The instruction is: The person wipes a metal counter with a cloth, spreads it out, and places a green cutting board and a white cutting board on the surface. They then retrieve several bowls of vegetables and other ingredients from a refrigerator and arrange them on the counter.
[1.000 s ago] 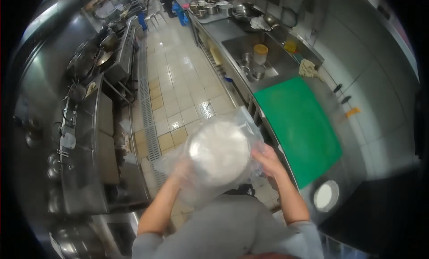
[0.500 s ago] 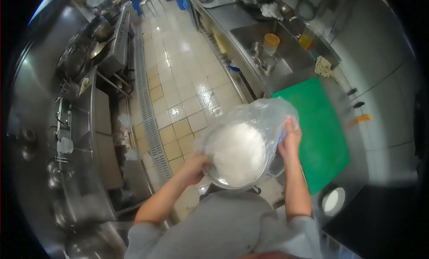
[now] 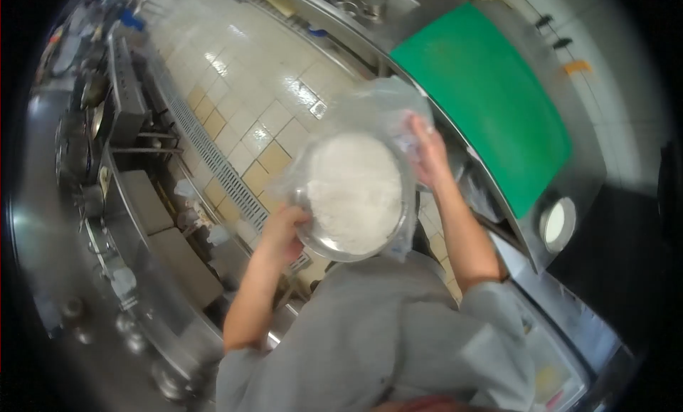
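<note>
A round metal bowl (image 3: 336, 252) full of white powder (image 3: 356, 191) is held up in front of my body, over the tiled floor. My left hand (image 3: 283, 230) grips the bowl's left rim, fingers curled round it. A clear plastic bag (image 3: 388, 102) lies about the bowl's far and right sides; I cannot tell whether it wraps the whole bowl. At the right, my right hand (image 3: 427, 152) has its fingers closed on the bag's plastic, beside the bowl.
A green cutting board (image 3: 491, 106) covers much of the steel counter on my right. A small bowl of white contents (image 3: 557, 223) stands at the counter's near end. Steel counters and stoves line the left, with a floor drain grate (image 3: 206, 141) alongside.
My view has turned right and downward, so the sink has mostly left the picture. The bowl and bag, still in my hands, sit higher in view.
</note>
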The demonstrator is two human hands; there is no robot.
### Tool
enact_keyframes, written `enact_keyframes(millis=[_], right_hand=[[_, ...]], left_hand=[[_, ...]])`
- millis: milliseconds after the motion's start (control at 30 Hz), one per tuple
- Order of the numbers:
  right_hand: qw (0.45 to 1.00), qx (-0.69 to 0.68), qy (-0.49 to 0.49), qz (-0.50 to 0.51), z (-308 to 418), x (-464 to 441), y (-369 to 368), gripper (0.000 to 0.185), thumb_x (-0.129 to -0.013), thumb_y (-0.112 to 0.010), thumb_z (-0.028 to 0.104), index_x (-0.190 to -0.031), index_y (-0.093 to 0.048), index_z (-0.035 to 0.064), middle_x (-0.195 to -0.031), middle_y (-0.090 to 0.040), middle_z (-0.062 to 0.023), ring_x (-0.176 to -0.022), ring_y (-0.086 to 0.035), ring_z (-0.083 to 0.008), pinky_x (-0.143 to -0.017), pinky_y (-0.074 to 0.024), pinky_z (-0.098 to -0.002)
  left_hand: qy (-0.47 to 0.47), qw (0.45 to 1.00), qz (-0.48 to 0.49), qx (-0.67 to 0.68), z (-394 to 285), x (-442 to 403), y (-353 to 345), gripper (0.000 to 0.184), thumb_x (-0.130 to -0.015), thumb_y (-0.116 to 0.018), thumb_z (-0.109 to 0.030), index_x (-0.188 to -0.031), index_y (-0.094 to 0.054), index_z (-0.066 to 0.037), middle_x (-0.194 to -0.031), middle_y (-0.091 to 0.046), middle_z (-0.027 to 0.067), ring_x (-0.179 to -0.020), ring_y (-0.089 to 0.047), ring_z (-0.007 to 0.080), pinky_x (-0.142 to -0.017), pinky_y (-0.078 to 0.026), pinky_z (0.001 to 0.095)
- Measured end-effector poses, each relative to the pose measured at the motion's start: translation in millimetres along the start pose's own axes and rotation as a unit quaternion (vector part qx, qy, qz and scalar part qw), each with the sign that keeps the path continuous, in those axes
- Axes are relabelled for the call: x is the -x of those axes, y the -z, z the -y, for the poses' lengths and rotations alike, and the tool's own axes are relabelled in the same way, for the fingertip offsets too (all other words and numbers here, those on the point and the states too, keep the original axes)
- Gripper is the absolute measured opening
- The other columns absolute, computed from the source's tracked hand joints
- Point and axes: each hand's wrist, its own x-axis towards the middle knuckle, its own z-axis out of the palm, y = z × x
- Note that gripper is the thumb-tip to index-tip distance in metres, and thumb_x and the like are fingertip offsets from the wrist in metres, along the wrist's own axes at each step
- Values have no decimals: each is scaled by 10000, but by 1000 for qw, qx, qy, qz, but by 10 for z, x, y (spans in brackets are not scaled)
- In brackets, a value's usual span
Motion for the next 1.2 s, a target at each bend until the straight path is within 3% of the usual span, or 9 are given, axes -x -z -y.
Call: enact_keyframes(millis=[133,233,333,500,733,800,933,1033,1200], right_hand=[[987,117,-69,88,-743,-58,700,422,-937,-686,256,-1305,-584,77,-1286,-612,-76,-1147,-590,-194,-1018,-438,-374],[967,193,-28,164,-1144,-86,1180,390,-900,-639,76,-1287,-605,60,-1218,-646,-76,-1059,-627,-181,-906,-498,-333],[976,157,-147,36,-1256,-187,1548,433,-830,-555,-54,-1249,-628,27,-1106,-680,-81,-914,-659,-183,-739,-543,-312],[979,89,-26,-181,-1814,-654,2580,450,-822,-499,-77,-1254,-609,-14,-971,-673,-83,-721,-631,-170,-589,-520,-322],[888,72,115,-438,-1512,-566,3586,497,-896,-505,-20,-1385,-433,29,-1298,-549,-99,-946,-591,-200,-712,-515,-308],[853,-103,167,-483,-1234,-367,3351,513,-915,-592,51,-1397,-417,31,-1370,-495,-112,-1157,-543,-228,-899,-498,-368],[873,6,233,-428,-1706,-238,3444,618,-905,-696,154,-1427,-391,27,-1381,-488,-133,-1263,-491,-270,-1056,-412,-420],[886,359,105,-273,-2077,-411,3375,860,-853,-782,241,-1506,-280,-9,-1494,-392,-188,-1360,-414,-309,-1121,-350,-421],[849,519,68,-68,-1808,-848,3087,999,-841,-779,367,-1517,-196,-82,-1555,-296,-275,-1438,-325,-366,-1164,-294,-412]], left_hand=[[-33,998,-43,-26,-36,-69,85,512,-790,-494,21,-1300,-483,54,-1153,-586,157,-1009,-610,278,-881,-530,403],[-7,999,-43,-14,-45,-131,154,566,-774,-518,29,-1336,-477,-27,-1120,-585,113,-993,-601,252,-850,-519,378],[45,998,-49,-19,-5,-177,-31,592,-766,-528,28,-1353,-474,-24,-1157,-600,130,-1045,-612,259,-889,-526,388],[74,997,-25,-24,259,-456,-174,635,-766,-517,22,-1390,-399,50,-1280,-552,215,-1142,-589,349,-990,-511,469],[71,995,-75,-17,359,-649,-357,644,-784,-521,29,-1416,-399,3,-1286,-544,204,-1138,-578,351,-979,-502,465],[65,994,-85,-13,389,-642,-310,654,-783,-520,30,-1424,-395,-3,-1287,-540,205,-1128,-577,350,-969,-504,463],[39,993,-112,-1,323,-544,-330,637,-781,-511,35,-1409,-408,3,-1232,-549,191,-1061,-587,329,-929,-513,440],[1,994,-106,-24,306,-456,-236,585,-806,-499,45,-1385,-433,-4,-1262,-559,170,-1131,-586,314,-938,-516,444],[-14,989,-144,7,338,-330,76,622,-800,-505,34,-1413,-409,-11,-1253,-555,167,-1119,-586,313,-923,-523,435]])
